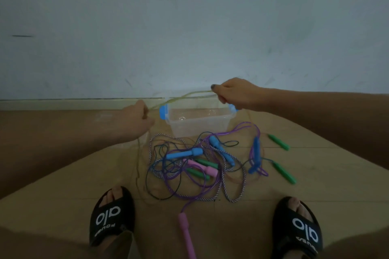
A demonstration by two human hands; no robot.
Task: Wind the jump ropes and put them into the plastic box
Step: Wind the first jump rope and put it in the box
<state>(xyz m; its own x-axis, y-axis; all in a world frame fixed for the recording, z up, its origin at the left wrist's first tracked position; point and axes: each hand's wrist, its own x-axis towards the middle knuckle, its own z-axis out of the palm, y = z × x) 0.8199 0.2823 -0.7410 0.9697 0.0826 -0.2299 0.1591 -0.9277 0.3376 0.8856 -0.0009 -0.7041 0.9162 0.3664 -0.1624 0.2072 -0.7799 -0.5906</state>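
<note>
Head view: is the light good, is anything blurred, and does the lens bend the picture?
Head view: dim, bluish light, with soft detail overall; the yellow-green rope stretched between the left hand and right hand is faint and smeared; the clear plastic box shows small glints; the wide lens bows the floor edge and the forearms.

Two black slides (112, 215) with white lettering stand on a tan tiled floor (242, 223) before a pale wall (189, 27)

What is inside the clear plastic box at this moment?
No rope or handle shows inside the clear plastic box. The right hand covers its far right corner, so that part cannot be seen.
</note>
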